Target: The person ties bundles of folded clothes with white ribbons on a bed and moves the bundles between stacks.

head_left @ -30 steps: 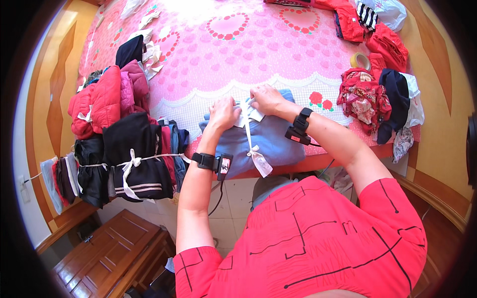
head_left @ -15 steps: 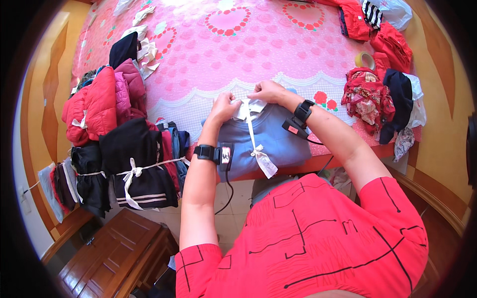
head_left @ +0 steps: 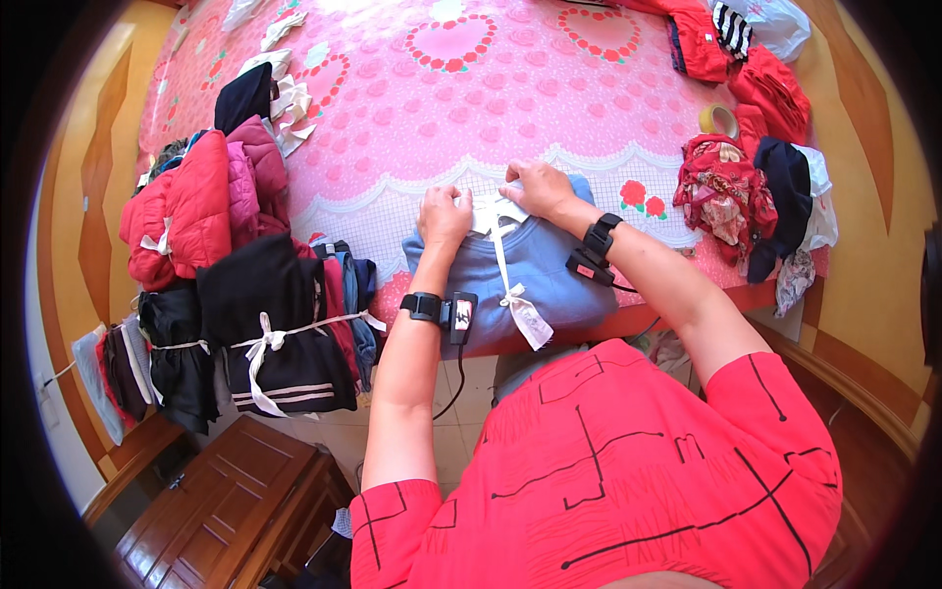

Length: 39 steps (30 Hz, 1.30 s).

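Observation:
A folded blue sweatshirt point(head_left: 559, 265) lies at the near edge of the table, bound down its middle by a narrow white cloth strip point(head_left: 498, 257). The strip is knotted near the lower edge, where a whitish printed tag point(head_left: 531, 325) hangs. White fabric point(head_left: 485, 213) shows at the neckline. My left hand point(head_left: 446, 216) is closed with its fingertips on the left side of that white fabric. Across from it, my right hand point(head_left: 540, 188) pinches the white fabric's right part between thumb and fingers. Both wrists wear black straps with small devices and cables.
Tied bundles of clothes, including a red padded jacket point(head_left: 196, 201) and black garments point(head_left: 265, 324), stand on the left. Loose white strips point(head_left: 291, 103) lie behind them. On the right are a tape roll point(head_left: 719, 121), patterned red cloth point(head_left: 721, 196) and dark cloth point(head_left: 785, 196).
My left hand and forearm have shifted slightly to the right. The right hand has moved a little to the right, and the white fabric between the hands looks more spread.

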Available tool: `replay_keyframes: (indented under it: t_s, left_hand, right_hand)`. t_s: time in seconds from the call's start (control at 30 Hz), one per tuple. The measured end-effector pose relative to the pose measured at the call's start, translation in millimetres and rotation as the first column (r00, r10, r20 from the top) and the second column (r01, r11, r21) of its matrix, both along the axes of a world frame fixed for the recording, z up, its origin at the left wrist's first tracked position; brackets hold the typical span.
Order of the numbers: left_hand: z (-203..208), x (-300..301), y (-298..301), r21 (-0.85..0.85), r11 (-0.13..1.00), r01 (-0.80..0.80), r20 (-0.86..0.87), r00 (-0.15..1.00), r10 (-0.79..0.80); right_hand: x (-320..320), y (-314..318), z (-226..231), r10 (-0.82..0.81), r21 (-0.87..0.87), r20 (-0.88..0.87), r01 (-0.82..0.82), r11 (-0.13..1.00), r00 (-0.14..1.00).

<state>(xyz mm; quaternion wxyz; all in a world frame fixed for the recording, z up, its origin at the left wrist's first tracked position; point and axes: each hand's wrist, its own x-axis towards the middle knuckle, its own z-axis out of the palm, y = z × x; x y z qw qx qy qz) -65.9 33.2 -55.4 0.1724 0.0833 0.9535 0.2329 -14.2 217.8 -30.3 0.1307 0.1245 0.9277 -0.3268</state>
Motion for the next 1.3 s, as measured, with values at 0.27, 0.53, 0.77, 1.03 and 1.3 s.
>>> replay_keyframes:
  t_s: [0.27, 0.53, 0.77, 1.03, 1.3]
  left_hand:
    - [43, 34, -21, 0.1, 0.866, 0.49, -0.479, 0.786, -0.39]
    - [37, 71, -45, -0.209, 0.838, 0.505, -0.287, 0.787, -0.546]
    - [36, 81, -47, -0.112, 0.896, 0.429, -0.352, 0.827, -0.44]
    - [58, 52, 3, 0.231, 0.861, 0.452, -0.355, 0.864, -0.358]
    - [26, 35, 41, 0.28, 0.917, 0.285, -0.044, 0.958, -0.284]
  right_hand:
    - [42, 1, 32, 0.574, 0.323, -0.481, -0.475, 0.818, 0.663]
    - [99, 23, 21, 0.6, 0.305, -0.321, -0.519, 0.798, 0.733]
    - [106, 19, 37, 0.47, 0.227, -0.489, -0.413, 0.882, 0.735]
    - [135, -2, 45, 0.51, 0.231, -0.46, -0.456, 0.859, 0.727]
    - [152, 4, 30, 0.528, 0.226, -0.394, -0.477, 0.849, 0.753]
